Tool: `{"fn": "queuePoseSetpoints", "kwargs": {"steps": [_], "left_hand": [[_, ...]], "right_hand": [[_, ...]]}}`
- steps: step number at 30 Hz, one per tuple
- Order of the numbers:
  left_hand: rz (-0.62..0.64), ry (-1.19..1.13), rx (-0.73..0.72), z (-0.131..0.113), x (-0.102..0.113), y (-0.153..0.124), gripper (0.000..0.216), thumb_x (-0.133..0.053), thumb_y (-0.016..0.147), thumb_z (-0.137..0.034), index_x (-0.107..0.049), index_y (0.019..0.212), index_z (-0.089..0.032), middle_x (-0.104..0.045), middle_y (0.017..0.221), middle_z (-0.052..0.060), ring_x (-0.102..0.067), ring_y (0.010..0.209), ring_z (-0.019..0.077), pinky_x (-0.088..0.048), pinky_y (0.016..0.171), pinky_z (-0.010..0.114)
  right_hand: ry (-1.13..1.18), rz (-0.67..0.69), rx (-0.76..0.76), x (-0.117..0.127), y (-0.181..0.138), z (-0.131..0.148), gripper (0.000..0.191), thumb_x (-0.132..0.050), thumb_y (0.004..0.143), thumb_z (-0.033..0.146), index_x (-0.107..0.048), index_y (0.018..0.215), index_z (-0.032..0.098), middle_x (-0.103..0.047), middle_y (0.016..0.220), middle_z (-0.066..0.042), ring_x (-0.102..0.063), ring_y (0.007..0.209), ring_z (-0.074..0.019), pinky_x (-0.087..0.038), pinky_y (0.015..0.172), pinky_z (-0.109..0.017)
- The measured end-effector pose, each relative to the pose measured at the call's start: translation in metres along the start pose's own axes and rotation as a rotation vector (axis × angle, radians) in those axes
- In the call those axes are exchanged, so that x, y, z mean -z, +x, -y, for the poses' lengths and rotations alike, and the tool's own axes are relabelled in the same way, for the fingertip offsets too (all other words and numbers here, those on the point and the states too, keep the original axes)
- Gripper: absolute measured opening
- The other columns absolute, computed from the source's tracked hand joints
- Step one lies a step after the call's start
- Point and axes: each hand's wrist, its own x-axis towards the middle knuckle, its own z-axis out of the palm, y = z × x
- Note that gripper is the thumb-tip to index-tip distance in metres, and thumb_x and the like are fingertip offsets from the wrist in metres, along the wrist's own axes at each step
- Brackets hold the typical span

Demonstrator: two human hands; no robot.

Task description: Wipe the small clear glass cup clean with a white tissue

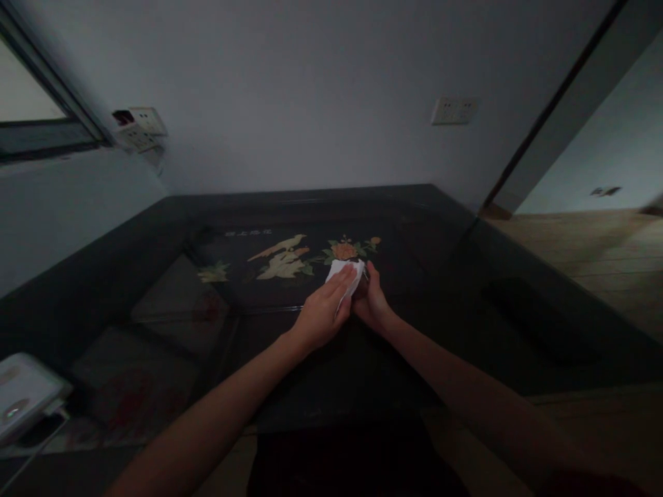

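Note:
My left hand [324, 310] presses a folded white tissue [343, 269] with its fingers lying together over it. Close against it on the right, my right hand [373, 304] curls around a small dark object [361, 284] with a bright glint at its edge. The tissue meets this object between the two hands. What kind of object it is, I cannot make out in the dim light. Both hands are above the dark glossy table [331, 386], in front of its picture of a bird [284, 245] and flowers [344, 250].
A white device with a cable [31, 393] is at the left edge. On the right of the table lies a dark flat object [539, 321]. Wall sockets [454, 110] and a power strip [139, 137] are on the wall behind. Wooden floor [585, 241] shows at the right.

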Motion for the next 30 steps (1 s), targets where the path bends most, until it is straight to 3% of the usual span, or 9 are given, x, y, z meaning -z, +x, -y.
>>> {"fn": "queuePoseSetpoints", "kwargs": {"steps": [5, 10, 13, 18, 25, 30], "left_hand": [[-0.008, 0.037, 0.114, 0.0028, 0.0019, 0.0009, 0.045, -0.034, 0.093, -0.02, -0.046, 0.135, -0.013, -0.05, 0.14, 0.011, -0.049, 0.127, 0.0215, -0.043, 0.106, 0.037], [-0.067, 0.016, 0.093, 0.0047, 0.0026, -0.0048, 0.043, -0.037, 0.091, -0.02, -0.052, 0.131, -0.018, -0.06, 0.129, 0.008, -0.062, 0.112, 0.0209, -0.051, 0.097, 0.036], [-0.073, -0.025, 0.049, 0.0034, 0.0006, -0.0049, 0.044, -0.036, 0.092, -0.018, -0.049, 0.134, -0.017, -0.058, 0.132, 0.009, -0.059, 0.116, 0.0202, -0.049, 0.099, 0.035], [-0.033, 0.015, 0.098, 0.0031, -0.0002, 0.0, 0.045, -0.036, 0.092, -0.018, -0.045, 0.136, -0.017, -0.052, 0.138, 0.009, -0.052, 0.125, 0.0205, -0.046, 0.104, 0.038], [-0.054, 0.034, 0.108, 0.006, 0.0017, -0.0019, 0.041, -0.037, 0.091, -0.02, -0.054, 0.128, -0.016, -0.061, 0.128, 0.009, -0.059, 0.117, 0.0213, -0.048, 0.1, 0.038], [-0.023, -0.023, 0.041, 0.005, -0.003, -0.0019, 0.048, -0.035, 0.092, -0.017, -0.04, 0.14, -0.017, -0.046, 0.143, 0.009, -0.044, 0.131, 0.0185, -0.04, 0.108, 0.037]], "right_hand": [[-0.012, 0.025, 0.007, 0.0018, -0.0006, -0.0015, 0.045, -0.039, 0.084, 0.062, -0.063, 0.082, 0.025, -0.065, 0.068, -0.003, -0.06, 0.079, -0.022, -0.046, 0.071, -0.036], [0.002, 0.02, 0.007, 0.0049, 0.0012, 0.0007, 0.047, -0.039, 0.083, 0.065, -0.063, 0.082, 0.025, -0.058, 0.058, -0.001, -0.056, 0.066, -0.0198, -0.043, 0.064, -0.033], [-0.008, 0.017, 0.002, 0.0062, 0.0033, 0.0004, 0.047, -0.038, 0.083, 0.066, -0.063, 0.084, 0.026, -0.055, 0.054, 0.0, -0.055, 0.064, -0.0205, -0.043, 0.063, -0.034], [-0.03, 0.03, 0.025, 0.0057, 0.0034, -0.0018, 0.047, -0.042, 0.08, 0.068, -0.063, 0.085, 0.026, -0.062, 0.063, -0.002, -0.058, 0.071, -0.0215, -0.044, 0.065, -0.034], [-0.031, 0.02, 0.019, 0.0048, 0.001, -0.0004, 0.048, -0.042, 0.081, 0.067, -0.063, 0.078, 0.024, -0.062, 0.063, -0.001, -0.058, 0.065, -0.0186, -0.045, 0.063, -0.033], [-0.028, 0.014, 0.022, 0.0052, 0.0033, -0.0017, 0.048, -0.041, 0.081, 0.068, -0.064, 0.081, 0.026, -0.065, 0.066, -0.003, -0.062, 0.081, -0.0236, -0.048, 0.071, -0.037]]}}
